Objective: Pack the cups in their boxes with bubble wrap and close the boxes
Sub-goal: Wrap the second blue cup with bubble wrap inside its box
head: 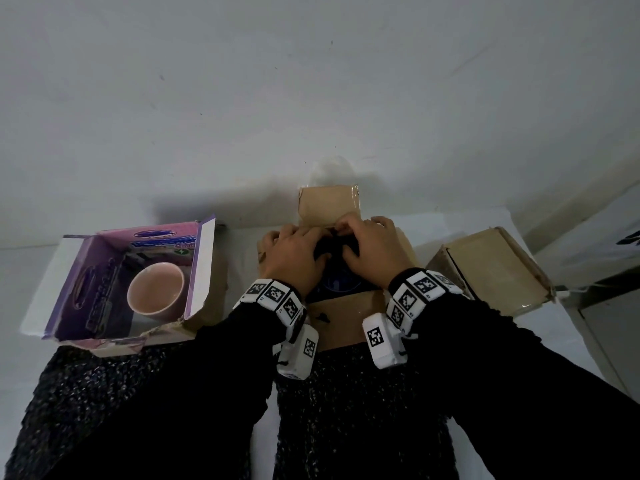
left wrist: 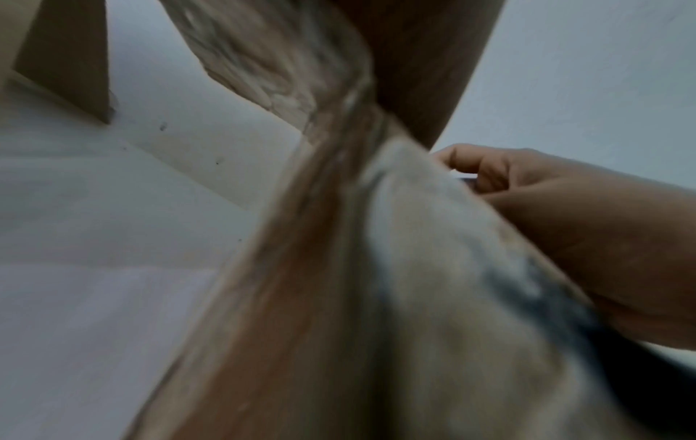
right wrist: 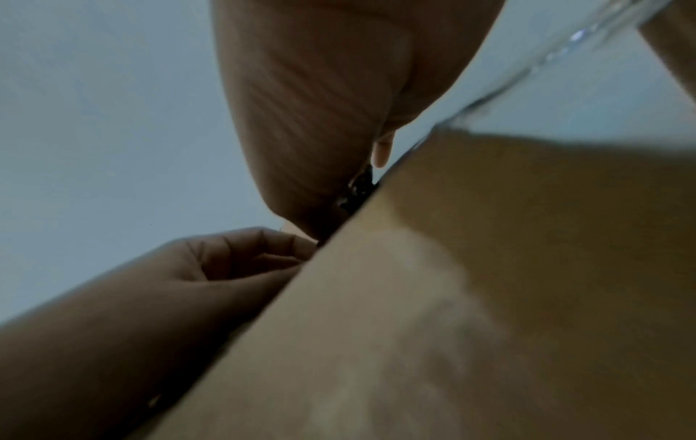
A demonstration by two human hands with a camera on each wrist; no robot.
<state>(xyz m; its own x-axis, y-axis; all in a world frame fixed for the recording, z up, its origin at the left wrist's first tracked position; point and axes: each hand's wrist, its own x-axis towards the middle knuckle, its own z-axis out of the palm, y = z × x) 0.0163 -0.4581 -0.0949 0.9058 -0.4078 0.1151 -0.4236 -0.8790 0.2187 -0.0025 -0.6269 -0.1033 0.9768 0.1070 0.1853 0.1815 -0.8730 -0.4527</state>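
Observation:
An open brown cardboard box point(head: 346, 320) stands in front of me with its far flap point(head: 329, 206) raised. A dark blue cup point(head: 341, 285) sits inside it. My left hand point(head: 294, 251) and right hand point(head: 370, 247) meet over the cup's far side, with fingers curled round its dark top. What the fingertips pinch is hidden. In the right wrist view my right hand point(right wrist: 320, 104) and the curled left hand point(right wrist: 211, 268) press against a cardboard flap point(right wrist: 489, 268), with a dark shiny bit point(right wrist: 359, 190) between them. The left wrist view is mostly blurred cardboard point(left wrist: 414, 268).
At the left stands an open purple box point(head: 104, 271) with a pink cup point(head: 156, 292) upright inside. A shut brown box point(head: 495, 271) stands at the right. A faint clear sheet point(head: 329, 171) shows behind the middle box. A white unit point(head: 606, 306) stands beyond the table's right edge.

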